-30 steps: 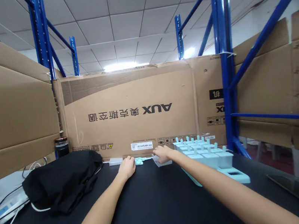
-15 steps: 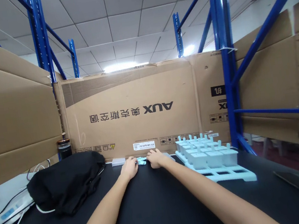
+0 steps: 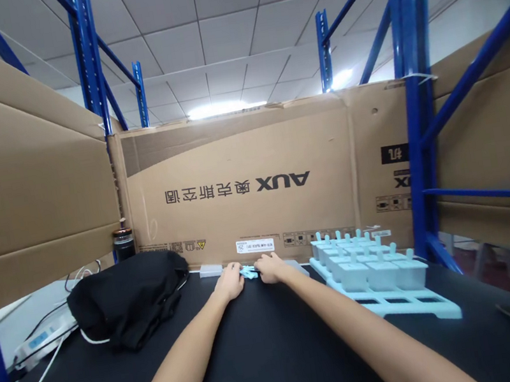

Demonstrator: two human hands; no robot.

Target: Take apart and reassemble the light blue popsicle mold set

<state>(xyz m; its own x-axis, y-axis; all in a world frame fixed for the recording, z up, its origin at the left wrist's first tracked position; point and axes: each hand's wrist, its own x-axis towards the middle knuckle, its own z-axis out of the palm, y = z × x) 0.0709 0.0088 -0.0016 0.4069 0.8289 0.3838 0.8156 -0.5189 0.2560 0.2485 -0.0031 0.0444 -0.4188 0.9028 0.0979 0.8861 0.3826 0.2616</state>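
Note:
At the far side of the black tabletop, small light-blue plastic pieces (image 3: 249, 272) lie in a little heap between my two hands. My left hand (image 3: 230, 281) is on their left, its fingers curled in and the fingertips touching the heap. From the right, my right hand (image 3: 270, 268) reaches to the same pieces with bent fingers. What each hand's fingertips hold is too small and partly hidden to make out. Behind the left hand is a flat whitish box (image 3: 210, 270). A similar greyish, see-through flat piece (image 3: 297, 267) lies beside my right wrist, partly covered by it.
A light-blue popsicle mould set (image 3: 375, 275) stands on its rack at the right. Left lie a bundled black cloth (image 3: 126, 295), a white power strip (image 3: 48, 337) with cables, and a dark jar (image 3: 124, 244). Cardboard walls (image 3: 230, 156) and blue posts (image 3: 418, 94) enclose the table.
The view has shifted, so the scene sits further right and more of the table's front edge shows. My hands stay at the light-blue pieces, whose arrangement looks slightly different.

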